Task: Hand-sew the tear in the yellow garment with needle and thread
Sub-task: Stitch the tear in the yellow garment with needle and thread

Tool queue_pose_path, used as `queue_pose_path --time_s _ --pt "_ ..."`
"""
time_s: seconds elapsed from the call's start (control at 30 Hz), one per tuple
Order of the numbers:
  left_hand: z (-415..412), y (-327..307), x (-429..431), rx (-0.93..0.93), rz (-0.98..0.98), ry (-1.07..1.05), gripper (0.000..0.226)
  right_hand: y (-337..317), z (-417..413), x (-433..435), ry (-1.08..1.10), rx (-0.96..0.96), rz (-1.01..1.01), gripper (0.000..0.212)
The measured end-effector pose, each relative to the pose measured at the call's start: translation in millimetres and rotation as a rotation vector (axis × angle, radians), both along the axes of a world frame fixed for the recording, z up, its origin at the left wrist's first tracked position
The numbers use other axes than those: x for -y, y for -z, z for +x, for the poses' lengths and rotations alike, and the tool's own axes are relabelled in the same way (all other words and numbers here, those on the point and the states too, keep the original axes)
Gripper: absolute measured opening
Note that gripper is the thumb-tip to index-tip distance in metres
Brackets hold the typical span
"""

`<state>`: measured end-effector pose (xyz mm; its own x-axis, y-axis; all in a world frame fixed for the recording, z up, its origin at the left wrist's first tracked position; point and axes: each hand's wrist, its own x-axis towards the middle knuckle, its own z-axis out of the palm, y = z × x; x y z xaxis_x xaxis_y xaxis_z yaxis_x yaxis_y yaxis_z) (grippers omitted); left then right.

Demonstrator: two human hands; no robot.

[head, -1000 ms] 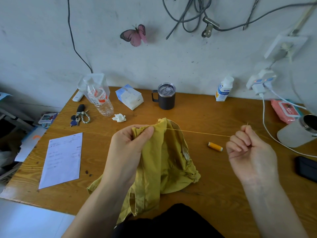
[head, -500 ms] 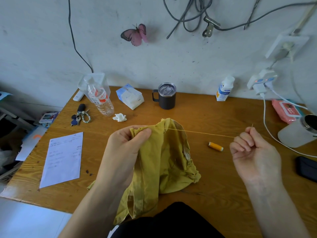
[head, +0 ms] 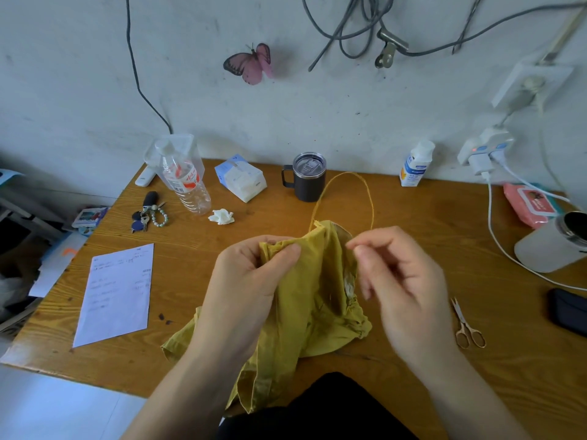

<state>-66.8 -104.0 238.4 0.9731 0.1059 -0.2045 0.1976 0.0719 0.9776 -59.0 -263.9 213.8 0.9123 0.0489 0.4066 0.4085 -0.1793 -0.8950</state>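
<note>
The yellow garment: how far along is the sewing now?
Done: the thread is anchored in the garment at its top edge and loops slack above. In hand: the left hand grips the bunched garment; the right hand pinches the thread. Left: thread uncut, scissors idle on the table; remaining open seam cannot be told.

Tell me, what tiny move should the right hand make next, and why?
Probably push the needle into the raised fabric edge for the next stitch. The right hand pinches the end of the thin yellow thread, which hangs in a slack loop from the yellow cloth garment; the left hand holds that edge up close beside it. The needle itself is too small to see.
</note>
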Motion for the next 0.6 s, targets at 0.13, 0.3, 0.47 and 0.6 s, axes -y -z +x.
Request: queue_pose_path --time_s 0.13,0.3,0.47,0.6 --pt "-2.5 -1.3 1.7 0.026 0.089 0.032 0.018 -8.0 -2.4 -9.8 0.012 0.172 -0.287 0.018" --pt "-3.9 -1.2 2.2 0.066 0.164 0.033 0.017 -7.8 -0.6 -10.3 0.044 0.181 -0.413 0.022" --pt "-4.0 1.3 2.9 0.077 0.216 0.042 0.015 -9.4 -0.6 -9.5 0.047 0.165 -0.453 0.024" --pt "-3.6 1.2 3.3 0.081 0.235 0.054 0.013 -8.4 0.0 -7.3 0.039 0.142 -0.456 0.024"
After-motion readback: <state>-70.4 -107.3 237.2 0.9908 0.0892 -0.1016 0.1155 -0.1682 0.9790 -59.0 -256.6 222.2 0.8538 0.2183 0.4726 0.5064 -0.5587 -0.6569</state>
